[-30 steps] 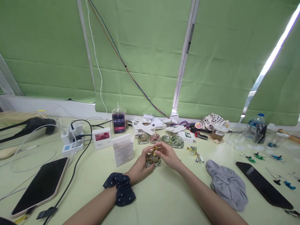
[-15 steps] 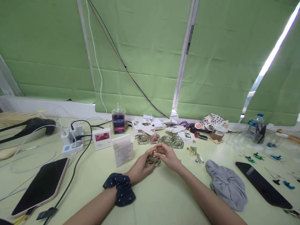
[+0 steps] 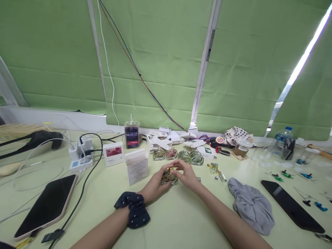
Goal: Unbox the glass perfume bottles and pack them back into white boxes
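At the middle of the table my left hand (image 3: 155, 184) is wrapped round a small round glass bottle (image 3: 169, 177) with dark bits inside. My right hand (image 3: 186, 174) pinches the gold neck piece (image 3: 171, 168) on top of this bottle. Part of the bottle is hidden by my fingers. Behind my hands several similar glass bottles stand in a row, among them one with pink contents (image 3: 171, 153) and one with green contents (image 3: 197, 157). An open white box (image 3: 136, 166) stands upright to the left of my hands.
Flattened white cartons (image 3: 162, 141) lie behind the bottles. To the left are a white box with a red picture (image 3: 114, 154), a power strip (image 3: 81, 162) and a tablet (image 3: 46, 205). Gold caps (image 3: 214, 168), a grey cloth (image 3: 250, 205) and a black phone (image 3: 292, 205) lie to the right.
The view has shifted very slightly. My right hand has turned a little at the gold piece; my left hand still holds the bottle.
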Demonstrator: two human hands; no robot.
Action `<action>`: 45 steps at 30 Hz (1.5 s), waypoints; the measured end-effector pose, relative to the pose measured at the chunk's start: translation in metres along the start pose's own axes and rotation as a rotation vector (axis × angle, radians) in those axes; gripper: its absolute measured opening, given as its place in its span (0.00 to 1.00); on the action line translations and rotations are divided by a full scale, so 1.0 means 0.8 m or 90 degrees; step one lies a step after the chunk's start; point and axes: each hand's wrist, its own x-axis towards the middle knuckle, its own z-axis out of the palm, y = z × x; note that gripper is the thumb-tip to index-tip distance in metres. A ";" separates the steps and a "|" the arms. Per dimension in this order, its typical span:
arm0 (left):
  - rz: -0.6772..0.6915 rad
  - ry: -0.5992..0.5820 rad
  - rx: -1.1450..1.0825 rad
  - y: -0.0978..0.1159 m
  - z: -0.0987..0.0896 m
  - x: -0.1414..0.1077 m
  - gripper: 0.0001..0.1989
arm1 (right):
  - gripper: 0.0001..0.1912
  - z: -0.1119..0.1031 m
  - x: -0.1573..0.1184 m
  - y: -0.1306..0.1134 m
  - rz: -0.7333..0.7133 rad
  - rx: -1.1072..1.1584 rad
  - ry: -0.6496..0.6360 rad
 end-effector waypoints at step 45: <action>-0.308 -0.001 -0.217 -0.036 -0.129 -0.059 0.35 | 0.23 0.013 -0.023 0.015 0.130 -0.089 -0.084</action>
